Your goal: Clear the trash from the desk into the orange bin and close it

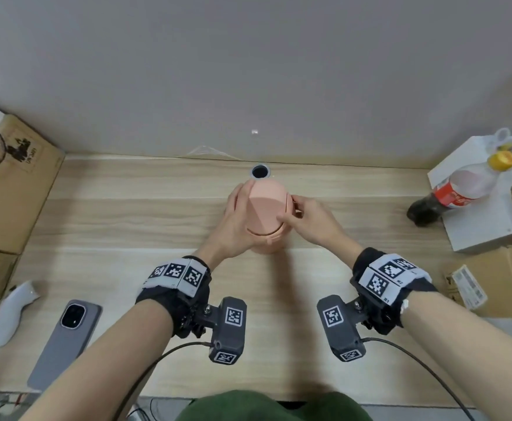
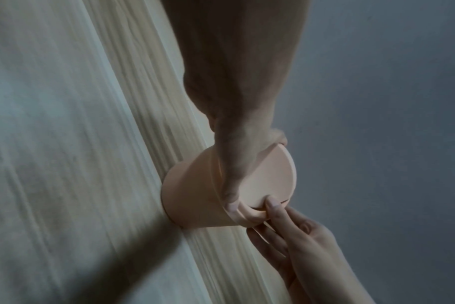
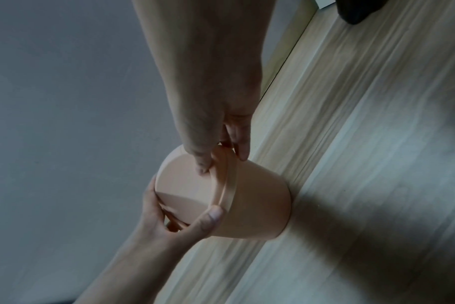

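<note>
The orange bin [image 1: 267, 208] stands upright on the wooden desk [image 1: 127, 226], in the middle near the wall. Its round lid [image 1: 271, 205] sits on top, shown in two shades; whether it lies fully flat I cannot tell. My left hand [image 1: 236, 220] wraps round the bin's left side, its thumb [image 2: 233, 197] lying over the rim. My right hand [image 1: 306, 220] pinches the right rim, with the thumb [image 3: 203, 162] on the lid and the fingers [image 3: 240, 148] outside. The bin's inside is hidden.
A grey phone [image 1: 63, 344] and a white controller [image 1: 9, 314] lie at the near left. Cardboard boxes [image 1: 12, 183] flank the left edge. At the right, a cola bottle [image 1: 458, 189] lies against a white box [image 1: 485, 226]. A cable hole [image 1: 260, 171] is behind the bin.
</note>
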`<control>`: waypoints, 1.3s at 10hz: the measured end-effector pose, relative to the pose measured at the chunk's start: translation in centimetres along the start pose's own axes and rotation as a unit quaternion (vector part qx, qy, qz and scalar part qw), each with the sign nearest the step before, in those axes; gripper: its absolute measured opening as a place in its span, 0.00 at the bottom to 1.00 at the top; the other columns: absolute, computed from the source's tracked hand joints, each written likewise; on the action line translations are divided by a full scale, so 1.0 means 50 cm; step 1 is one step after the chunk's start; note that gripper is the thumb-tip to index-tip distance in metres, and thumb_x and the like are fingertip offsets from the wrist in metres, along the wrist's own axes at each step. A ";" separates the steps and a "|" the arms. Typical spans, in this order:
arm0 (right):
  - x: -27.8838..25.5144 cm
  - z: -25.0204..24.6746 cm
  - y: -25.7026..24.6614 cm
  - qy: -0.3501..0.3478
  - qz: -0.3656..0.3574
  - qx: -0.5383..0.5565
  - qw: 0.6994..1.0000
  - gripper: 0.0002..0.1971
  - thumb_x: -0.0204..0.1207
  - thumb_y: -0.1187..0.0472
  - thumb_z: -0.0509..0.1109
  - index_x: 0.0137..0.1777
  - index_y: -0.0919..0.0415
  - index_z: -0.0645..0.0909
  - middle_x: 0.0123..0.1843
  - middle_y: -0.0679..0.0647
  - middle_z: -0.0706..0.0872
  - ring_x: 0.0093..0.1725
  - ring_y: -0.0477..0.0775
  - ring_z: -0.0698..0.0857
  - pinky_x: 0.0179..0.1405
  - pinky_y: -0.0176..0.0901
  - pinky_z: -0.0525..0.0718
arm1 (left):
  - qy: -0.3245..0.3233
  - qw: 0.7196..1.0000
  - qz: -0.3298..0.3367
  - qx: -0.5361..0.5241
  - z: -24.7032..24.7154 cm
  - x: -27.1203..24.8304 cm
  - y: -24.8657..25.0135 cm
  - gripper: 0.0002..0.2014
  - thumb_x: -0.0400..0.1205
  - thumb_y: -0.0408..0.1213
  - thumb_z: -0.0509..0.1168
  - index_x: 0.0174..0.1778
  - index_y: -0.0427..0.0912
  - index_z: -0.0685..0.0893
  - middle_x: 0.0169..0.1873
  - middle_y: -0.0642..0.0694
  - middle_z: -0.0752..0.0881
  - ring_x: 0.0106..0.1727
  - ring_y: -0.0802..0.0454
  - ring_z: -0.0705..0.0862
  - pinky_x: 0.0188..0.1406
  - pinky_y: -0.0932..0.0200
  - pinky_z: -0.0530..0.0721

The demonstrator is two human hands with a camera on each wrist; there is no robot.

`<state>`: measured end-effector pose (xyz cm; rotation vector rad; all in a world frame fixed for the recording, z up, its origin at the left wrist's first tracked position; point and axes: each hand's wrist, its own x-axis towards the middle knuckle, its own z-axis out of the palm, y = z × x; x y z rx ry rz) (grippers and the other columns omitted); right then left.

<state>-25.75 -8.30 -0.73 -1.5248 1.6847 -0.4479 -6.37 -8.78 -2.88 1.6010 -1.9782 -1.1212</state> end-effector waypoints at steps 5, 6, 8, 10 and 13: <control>0.135 -0.022 -0.037 0.000 0.020 0.056 0.998 0.20 0.72 0.46 0.73 0.61 0.51 0.82 0.62 0.51 0.88 0.67 0.51 0.82 0.66 0.51 0.79 | 0.014 0.999 -0.022 0.028 -0.075 0.141 -0.018 0.66 0.58 0.44 0.87 0.86 0.55 0.50 0.82 0.47 0.62 0.81 0.51 0.64 0.74 0.57 0.67; 0.135 -0.013 -0.035 0.018 0.030 0.095 0.995 0.23 0.69 0.45 0.74 0.65 0.45 0.80 0.64 0.48 0.87 0.69 0.47 0.80 0.61 0.58 0.84 | 0.005 0.999 -0.023 0.031 -0.081 0.146 -0.017 0.65 0.59 0.43 0.86 0.86 0.55 0.50 0.82 0.47 0.62 0.81 0.50 0.64 0.76 0.53 0.69; 0.149 -0.010 -0.044 0.033 0.044 0.120 0.991 0.27 0.70 0.47 0.75 0.69 0.51 0.78 0.69 0.52 0.83 0.73 0.49 0.77 0.63 0.59 0.84 | -0.007 0.998 -0.022 0.055 -0.094 0.168 -0.016 0.67 0.59 0.45 0.86 0.86 0.57 0.46 0.82 0.46 0.61 0.82 0.47 0.64 0.78 0.44 0.69; 0.150 -0.001 -0.047 0.055 0.074 0.113 0.989 0.27 0.70 0.46 0.74 0.69 0.51 0.78 0.65 0.54 0.85 0.64 0.56 0.83 0.60 0.60 0.85 | 0.010 0.997 -0.082 0.010 -0.078 0.141 -0.035 0.74 0.55 0.61 0.80 0.84 0.55 0.31 0.83 0.41 0.64 0.83 0.43 0.63 0.80 0.40 0.68; 0.060 0.049 -0.018 0.042 0.155 0.189 0.969 0.36 0.74 0.40 0.68 0.78 0.52 0.61 0.74 0.57 0.73 0.66 0.59 0.80 0.58 0.58 0.86 | -0.044 0.947 -0.288 -0.132 -0.081 -0.072 -0.119 0.32 0.85 0.41 0.66 0.83 0.43 0.61 0.72 0.39 0.76 0.63 0.46 0.79 0.57 0.56 0.76</control>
